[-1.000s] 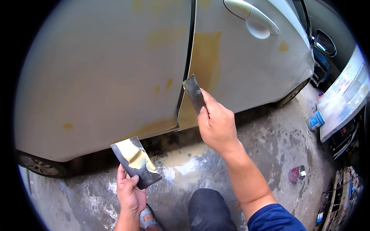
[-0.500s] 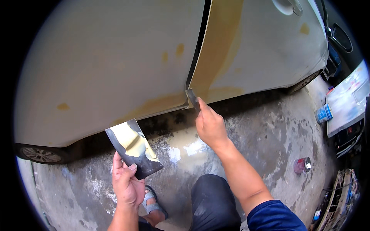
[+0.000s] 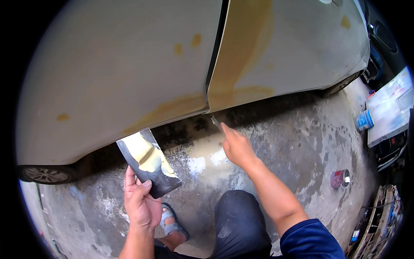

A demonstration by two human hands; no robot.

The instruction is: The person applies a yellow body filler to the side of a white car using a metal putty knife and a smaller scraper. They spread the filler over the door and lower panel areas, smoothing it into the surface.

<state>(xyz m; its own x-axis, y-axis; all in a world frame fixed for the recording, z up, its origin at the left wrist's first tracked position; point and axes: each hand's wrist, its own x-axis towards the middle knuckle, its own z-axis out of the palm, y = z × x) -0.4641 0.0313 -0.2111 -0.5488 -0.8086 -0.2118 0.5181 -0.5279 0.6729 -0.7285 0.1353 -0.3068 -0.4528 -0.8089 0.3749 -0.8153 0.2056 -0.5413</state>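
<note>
My left hand (image 3: 141, 196) grips a dark flat mixing board (image 3: 160, 184) by its lower left edge, thumb on top. A thick smear of pale yellow body filler (image 3: 144, 151) lies across the board. In my right hand (image 3: 238, 146) is a thin dark putty knife (image 3: 217, 123), its blade pointing up and left, just below the car's sill and apart from it. Above both hands stands a light grey car (image 3: 129, 64). Brownish-yellow filler patches (image 3: 241, 56) run down beside the door gap and along the lower edges of both doors.
Stained concrete floor (image 3: 284, 151) spreads beneath the car. To the right are a maroon can (image 3: 340, 178), a blue pail (image 3: 364, 120), a whitish panel (image 3: 390, 108) and a pile of scrap (image 3: 377, 220). My bent knee (image 3: 239, 220) and sandalled foot (image 3: 171, 222) are below my hands.
My right hand has drawn the putty knife away from the bottom of the door gap, down to below the sill. The left hand and its board are almost where they were.
</note>
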